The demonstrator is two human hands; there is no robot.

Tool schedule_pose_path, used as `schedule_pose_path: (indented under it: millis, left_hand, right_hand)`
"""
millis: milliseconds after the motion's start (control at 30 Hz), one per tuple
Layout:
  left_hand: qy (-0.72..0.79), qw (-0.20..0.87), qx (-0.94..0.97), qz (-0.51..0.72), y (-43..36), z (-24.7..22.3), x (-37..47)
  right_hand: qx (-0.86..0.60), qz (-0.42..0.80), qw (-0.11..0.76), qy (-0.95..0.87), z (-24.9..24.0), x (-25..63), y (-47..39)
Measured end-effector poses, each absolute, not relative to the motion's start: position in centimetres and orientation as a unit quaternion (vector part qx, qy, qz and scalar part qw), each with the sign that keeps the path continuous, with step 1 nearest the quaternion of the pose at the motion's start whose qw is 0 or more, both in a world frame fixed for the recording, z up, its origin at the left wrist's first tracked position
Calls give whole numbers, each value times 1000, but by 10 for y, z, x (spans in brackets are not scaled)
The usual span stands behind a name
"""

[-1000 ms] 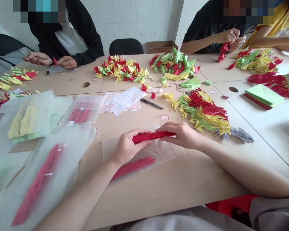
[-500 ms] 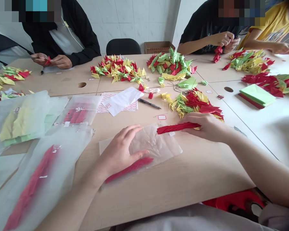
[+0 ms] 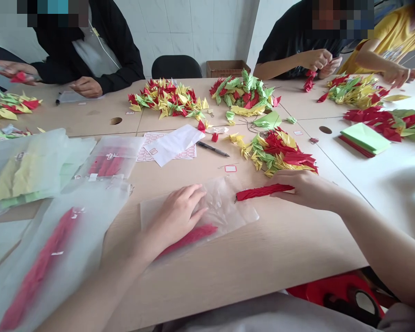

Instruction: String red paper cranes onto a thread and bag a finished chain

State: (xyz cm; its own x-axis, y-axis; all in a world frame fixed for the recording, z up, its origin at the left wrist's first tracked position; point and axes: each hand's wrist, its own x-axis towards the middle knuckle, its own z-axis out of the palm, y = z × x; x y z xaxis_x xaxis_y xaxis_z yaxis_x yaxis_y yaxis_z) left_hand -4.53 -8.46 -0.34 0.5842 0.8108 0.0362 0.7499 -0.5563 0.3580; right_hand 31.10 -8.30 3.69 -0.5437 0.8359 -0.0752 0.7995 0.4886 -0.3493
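A translucent plastic bag (image 3: 235, 214) lies flat in front of me with a red folded-paper strand (image 3: 197, 235) inside it. My left hand (image 3: 178, 214) rests on the bag, palm down and fingers stretched out, and hides part of the strand. Just above the bag's right end, my right hand (image 3: 300, 189) pinches a second red paper strand (image 3: 257, 191), which points leftward. A dark thread or wire shows at its free tip. Behind my right hand is a pile of red, yellow and green folded paper pieces (image 3: 287, 150).
Filled plastic bags (image 3: 93, 230) cover the left side. Past my hands lie a pen (image 3: 212, 148), label sheets (image 3: 152, 154), a small red-edged label (image 3: 230, 168) and stacked green and red paper (image 3: 366, 137). Co-workers sit across the table beyond more paper piles (image 3: 168, 99).
My right hand has moved slightly right and down with the red strand, away from the bag's middle. My left hand stays on the bag. A co-worker's hand at left has swung outward with a red piece.
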Motion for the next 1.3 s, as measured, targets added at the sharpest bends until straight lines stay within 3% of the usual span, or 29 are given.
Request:
schedule_pose_path:
  millis: [167,300,433,567,733,933,1067,1167,1300]
  left_hand:
    - [364,172,911,89,-64,17,-17]
    - [262,220,939,-25,-35,30,8]
    - [284,195,930,-127,-14,31,27]
    - [279,158,942,-103,-8,27,30]
    - [248,189,946,-90,-4,25,16]
    - [192,255,946,56,-1,30,19]
    - [265,253,919,146,-16,42,15]
    - [395,178,883,179,-49,42,-12]
    - [592,58,797,105,-111,13,-62]
  right_hand:
    - [-465,166,44,-868,40,307,-82]
    - [-462,172,40,-869,41,303,-82]
    - [-451,181,50,-873,41,303,-84]
    - [-450,176,67,-873,37,306,-86]
    - [-450,169,85,-873,34,305,-88]
    - [-425,208,118,-873,33,286,-87]
    - [-415,227,127,-872,28,268,-90]
    - [-442,248,127,-853,19,261,-93]
    - [-435,260,146,-849,5,262,-91]
